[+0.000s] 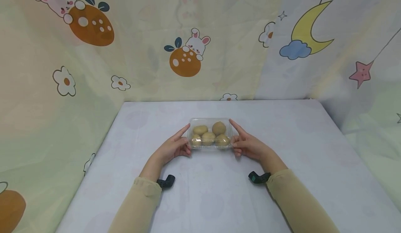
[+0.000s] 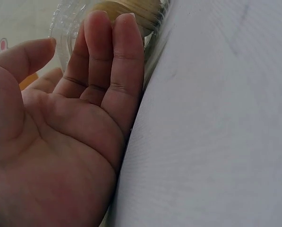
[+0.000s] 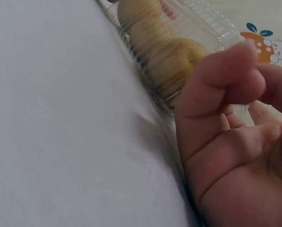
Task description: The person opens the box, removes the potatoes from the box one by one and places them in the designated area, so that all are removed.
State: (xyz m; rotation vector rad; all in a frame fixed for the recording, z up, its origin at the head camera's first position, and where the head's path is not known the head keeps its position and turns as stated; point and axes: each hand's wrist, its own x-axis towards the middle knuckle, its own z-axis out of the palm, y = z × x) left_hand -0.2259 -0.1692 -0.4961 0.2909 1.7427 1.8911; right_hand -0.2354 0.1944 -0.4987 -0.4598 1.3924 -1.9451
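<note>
A clear plastic clamshell box [image 1: 210, 147] sits on the white-covered table, with several potatoes [image 1: 219, 128] inside it. My left hand [image 1: 171, 148] is at its left side, index finger stretched to the upper left corner and the other fingers loosely bent. On the opposite side my right hand [image 1: 250, 146] mirrors this, its index fingertip at the upper right corner. In the left wrist view, two fingertips of the left hand [image 2: 70, 127] overlap the box. The right hand [image 3: 235, 142] shows bent fingers beside the box's end in the right wrist view.
The table [image 1: 203, 198] has a white cloth over it. Behind and beside it hangs a printed curtain [image 1: 144, 24] with rabbits, flowers and a moon. Black wrist cameras [image 1: 167, 181] are strapped on both wrists, below beige sleeves.
</note>
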